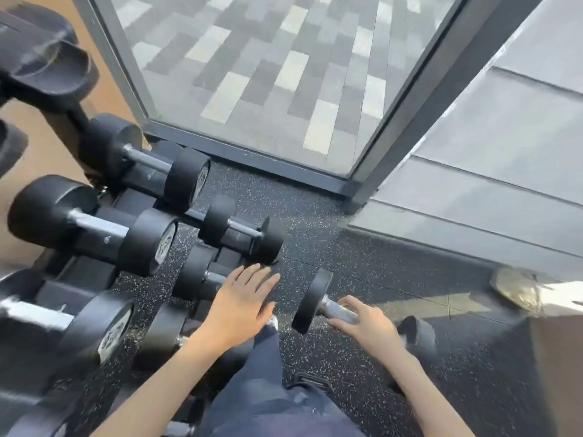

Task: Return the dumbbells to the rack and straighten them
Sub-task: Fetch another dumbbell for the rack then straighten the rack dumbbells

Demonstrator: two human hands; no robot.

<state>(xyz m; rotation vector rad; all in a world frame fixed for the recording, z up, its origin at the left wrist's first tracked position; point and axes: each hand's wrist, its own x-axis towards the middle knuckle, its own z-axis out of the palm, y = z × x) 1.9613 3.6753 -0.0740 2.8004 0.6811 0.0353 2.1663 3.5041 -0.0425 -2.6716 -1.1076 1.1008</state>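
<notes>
Head view: the right hand [366,326] lies on a dumbbell [312,301] that is on the speckled floor [362,253], well right of the rack [85,275]. Its fingers curl over the knurled steel handle and the thumb sits on the far side of the bar. One black head stands left of the hand. The other shows just behind the wrist, blurred.

The left hand [241,305] is flat, fingers straight and slightly spread, palm down over the near end of a small dumbbell [194,275] on the rack's lowest tier. Whether the palm presses on it or only hovers I cannot tell. That dumbbell's far head and a short bit of its handle show beyond the fingers.

A second small dumbbell [243,234] sits in the next cradle up the same tier. It is angled, with its near head at the rack's front edge, just beyond the left fingertips.

Three big dumbbells fill the higher tier at left: top [151,165], middle [91,222], bottom [63,313], blurred.

A dark trouser leg [268,398] lies between the forearms. A glass pane [252,74] in a dark frame stands ahead, with a grey wall [504,152] at right.
</notes>
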